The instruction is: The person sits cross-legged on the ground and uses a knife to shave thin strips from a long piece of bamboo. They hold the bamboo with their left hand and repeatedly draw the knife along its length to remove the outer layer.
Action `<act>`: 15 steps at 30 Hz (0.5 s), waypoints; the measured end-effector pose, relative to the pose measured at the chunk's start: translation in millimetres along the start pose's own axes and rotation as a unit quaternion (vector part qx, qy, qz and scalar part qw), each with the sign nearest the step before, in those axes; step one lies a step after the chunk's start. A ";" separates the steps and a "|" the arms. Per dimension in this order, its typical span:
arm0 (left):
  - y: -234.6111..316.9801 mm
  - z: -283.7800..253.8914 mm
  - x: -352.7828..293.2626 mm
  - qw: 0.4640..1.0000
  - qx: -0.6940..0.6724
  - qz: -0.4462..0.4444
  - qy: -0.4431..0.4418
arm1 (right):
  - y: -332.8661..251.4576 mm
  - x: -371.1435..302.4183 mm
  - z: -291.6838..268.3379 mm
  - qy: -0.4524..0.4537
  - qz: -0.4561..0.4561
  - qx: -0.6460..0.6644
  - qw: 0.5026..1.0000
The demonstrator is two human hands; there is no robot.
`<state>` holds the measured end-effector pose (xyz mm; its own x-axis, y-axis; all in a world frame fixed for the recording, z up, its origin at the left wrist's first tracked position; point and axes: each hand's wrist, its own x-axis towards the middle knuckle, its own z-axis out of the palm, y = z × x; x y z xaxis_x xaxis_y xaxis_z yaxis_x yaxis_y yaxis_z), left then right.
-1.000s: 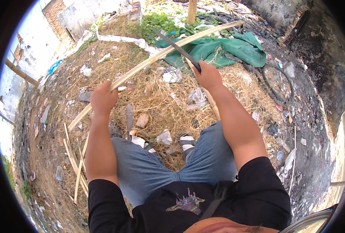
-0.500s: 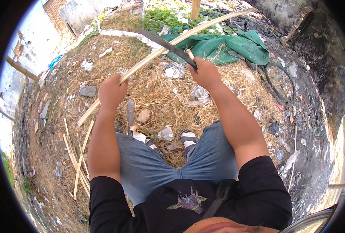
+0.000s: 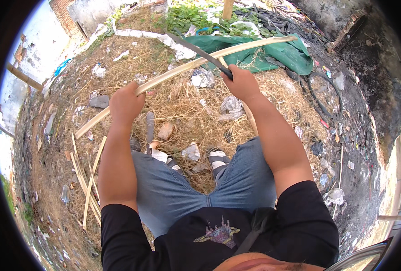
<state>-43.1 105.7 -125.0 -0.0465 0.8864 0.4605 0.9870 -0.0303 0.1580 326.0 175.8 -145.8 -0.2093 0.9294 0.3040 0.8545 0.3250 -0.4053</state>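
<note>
My left hand [image 3: 126, 103] is closed around a long pale strip of split bamboo [image 3: 175, 71], which bows from the lower left to the far right. Gripped by its dark handle in my right hand [image 3: 243, 84] is a machete [image 3: 192, 48], its blade pointing to the far left. The blade crosses the strip just left of that hand and seems to rest against it. Behind the right hand and forearm, a pale stick [image 3: 249, 118] shows in part; what holds it is hidden. A second knife [image 3: 150, 126] lies on the straw between my arms.
Several pale strips [image 3: 86, 189] are piled at the left. Ahead lies a crumpled green tarp [image 3: 295, 56], with a black hoop [image 3: 315, 97] beside it. A brick piece [image 3: 165, 131] and litter are scattered over dry straw near my feet. A sooty wall [image 3: 381, 67] stands right.
The bamboo strip has slid down and left through the crossing, its far end now lower. My left hand has shifted slightly left; the machete has barely moved.
</note>
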 end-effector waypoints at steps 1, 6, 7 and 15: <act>4.2 -2.1 1.0 1.000 -0.003 -0.004 0.002 | -0.6 -0.2 1.1 0.011 -0.009 -0.008 1.000; 23.1 -4.1 1.4 0.999 -0.012 0.017 0.039 | 18.8 6.5 9.5 0.030 -0.007 -0.011 0.999; 20.6 -1.4 2.1 0.999 -0.005 0.016 0.028 | 18.8 7.6 11.0 0.024 -0.001 -0.004 1.000; 14.6 -4.2 2.1 1.000 -0.002 -0.010 0.012 | 6.8 1.1 3.2 0.049 -0.025 -0.049 0.997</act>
<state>-29.4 105.2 -118.1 -0.0705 0.8751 0.4787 0.9853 -0.0138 0.1704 330.0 179.6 -151.0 -0.2103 0.8894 0.4058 0.8875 0.3478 -0.3022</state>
